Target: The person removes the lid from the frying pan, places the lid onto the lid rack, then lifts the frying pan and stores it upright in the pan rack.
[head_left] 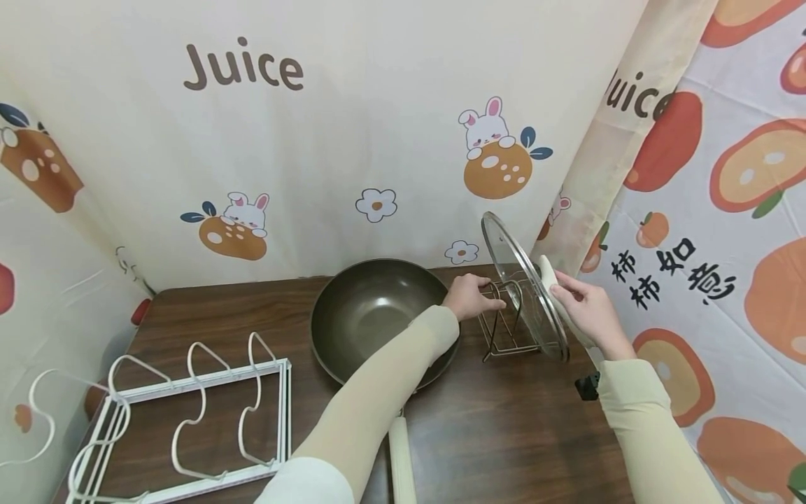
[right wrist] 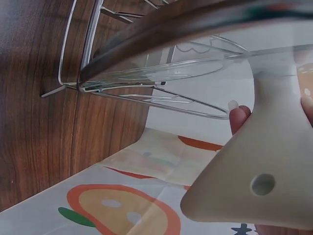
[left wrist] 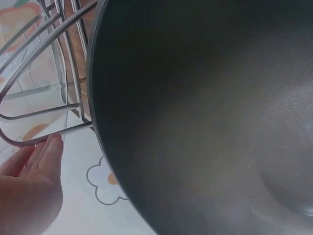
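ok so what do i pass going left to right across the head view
White rack → pan → left hand → glass lid → right hand

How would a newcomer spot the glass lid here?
Find the dark pan on the brown table, then the wire rack to its right. The glass lid tilts steeply by that rack, the right hand holding its cream handle. Unlike both neighbours, it is see-through.
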The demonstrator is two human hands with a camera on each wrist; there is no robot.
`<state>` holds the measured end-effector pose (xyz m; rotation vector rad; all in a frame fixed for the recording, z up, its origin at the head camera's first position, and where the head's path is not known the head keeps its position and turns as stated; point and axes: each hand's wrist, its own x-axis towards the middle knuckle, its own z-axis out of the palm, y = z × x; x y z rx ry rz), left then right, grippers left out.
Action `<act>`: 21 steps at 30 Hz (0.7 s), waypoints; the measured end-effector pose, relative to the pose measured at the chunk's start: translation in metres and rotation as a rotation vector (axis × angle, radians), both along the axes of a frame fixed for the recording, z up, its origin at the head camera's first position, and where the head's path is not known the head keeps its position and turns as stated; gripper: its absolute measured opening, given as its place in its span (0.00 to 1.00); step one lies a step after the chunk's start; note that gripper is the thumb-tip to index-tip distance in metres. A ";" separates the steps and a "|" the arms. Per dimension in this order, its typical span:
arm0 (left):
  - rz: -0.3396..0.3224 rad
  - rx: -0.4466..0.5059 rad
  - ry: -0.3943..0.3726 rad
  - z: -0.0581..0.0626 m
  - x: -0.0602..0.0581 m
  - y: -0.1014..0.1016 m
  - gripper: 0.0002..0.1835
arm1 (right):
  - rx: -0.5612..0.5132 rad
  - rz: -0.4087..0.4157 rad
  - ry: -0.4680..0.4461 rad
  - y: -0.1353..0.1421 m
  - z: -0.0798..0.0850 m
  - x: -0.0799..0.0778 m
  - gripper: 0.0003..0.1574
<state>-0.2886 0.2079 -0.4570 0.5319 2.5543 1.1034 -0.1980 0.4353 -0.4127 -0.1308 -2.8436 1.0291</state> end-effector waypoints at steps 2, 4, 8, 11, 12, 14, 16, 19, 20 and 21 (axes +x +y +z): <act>-0.002 0.005 -0.003 -0.001 0.000 0.000 0.36 | 0.002 0.003 0.020 0.001 -0.002 0.000 0.33; -0.002 0.011 -0.010 -0.002 0.000 0.000 0.36 | -0.008 0.001 0.029 0.004 -0.004 -0.001 0.33; 0.007 0.013 -0.029 -0.003 0.000 -0.001 0.37 | -0.044 -0.019 0.023 0.011 -0.007 -0.002 0.33; 0.009 0.015 -0.039 -0.002 0.001 -0.001 0.37 | -0.093 -0.029 -0.006 0.018 -0.007 -0.001 0.35; 0.007 0.019 -0.040 -0.002 0.001 -0.001 0.37 | -0.113 -0.036 -0.017 0.020 -0.007 -0.001 0.37; 0.009 0.025 -0.040 -0.001 0.000 -0.001 0.37 | -0.147 -0.049 -0.043 0.024 -0.006 -0.001 0.40; 0.011 0.026 -0.036 -0.001 0.000 0.000 0.37 | -0.179 -0.061 -0.065 0.027 -0.007 0.000 0.42; 0.016 0.021 -0.032 0.000 -0.001 0.000 0.37 | -0.181 -0.071 -0.091 0.029 -0.010 0.002 0.43; 0.015 0.017 -0.030 0.000 -0.001 0.001 0.37 | -0.194 -0.070 -0.102 0.030 -0.011 0.002 0.43; 0.014 0.014 -0.028 0.000 -0.001 0.001 0.37 | -0.205 -0.075 -0.111 0.030 -0.012 0.003 0.43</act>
